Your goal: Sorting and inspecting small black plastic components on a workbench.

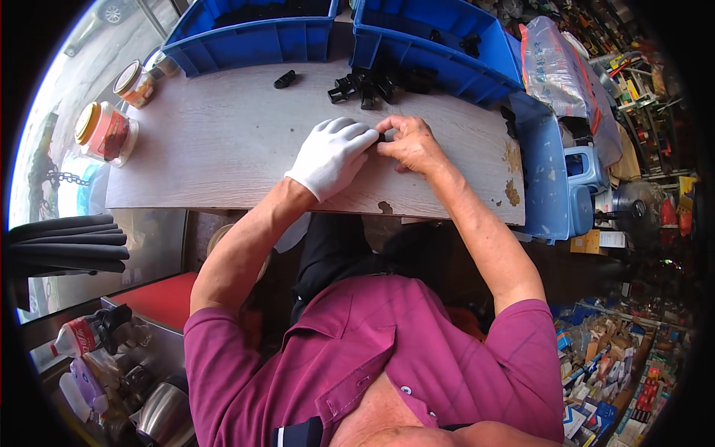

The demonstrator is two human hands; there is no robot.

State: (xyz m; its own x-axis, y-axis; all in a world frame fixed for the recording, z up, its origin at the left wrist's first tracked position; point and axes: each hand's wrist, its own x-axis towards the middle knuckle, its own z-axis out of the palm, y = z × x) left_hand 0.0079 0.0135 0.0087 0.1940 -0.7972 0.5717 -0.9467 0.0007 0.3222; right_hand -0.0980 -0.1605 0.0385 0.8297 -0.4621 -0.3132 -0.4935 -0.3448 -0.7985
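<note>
Worn wood-grain desk (216,149), both hands on one tiny thing

So the small black part (381,138) is between the two hands over the desk, mostly hidden. Bare right hand (413,145) has its fingers pinched on it. White-gloved left hand (331,155) has bent fingers up against it, can't tell if they're gripping. Loose black plastic pieces (365,88) sit by the right blue bin (439,63).
</note>
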